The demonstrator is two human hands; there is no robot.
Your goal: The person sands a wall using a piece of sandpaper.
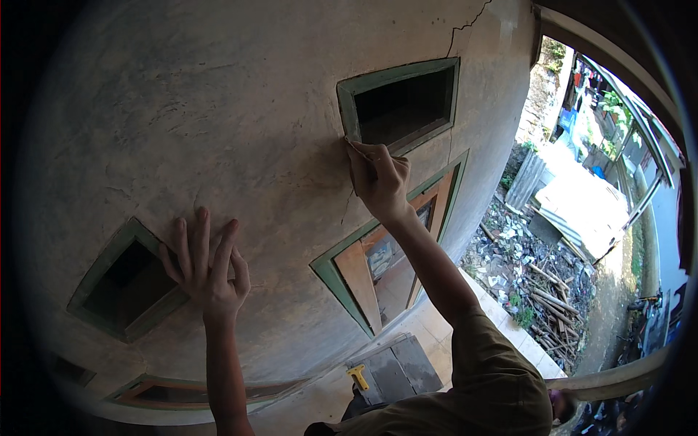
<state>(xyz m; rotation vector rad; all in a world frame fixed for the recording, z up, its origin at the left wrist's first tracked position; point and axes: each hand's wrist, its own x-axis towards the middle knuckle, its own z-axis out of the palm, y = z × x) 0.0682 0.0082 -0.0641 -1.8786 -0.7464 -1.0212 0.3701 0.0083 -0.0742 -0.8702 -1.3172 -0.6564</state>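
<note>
My right hand [381, 182] is raised to the lower left corner of a green-framed vent opening [401, 103] in a plastered wall [262, 136]. Pinched in its fingers is a thin folded sheet [351, 143], perhaps sandpaper; most of it is hidden by the hand. Lower and to the left, my left hand [212, 272] rests with spread fingers against the plaster, holding nothing. It partly covers the edge of a second green-framed opening [128, 280]. A fine crack [346, 207] runs down the wall just below my right hand.
Below stands a grey wooden bench [403, 362] with a yellow-handled scraper [357, 377] on it. A wood-and-glass window [357, 272] stands ajar under my right arm. At right are a railing [616, 373], rubble with a wood pile [553, 305], and part of a person [563, 406].
</note>
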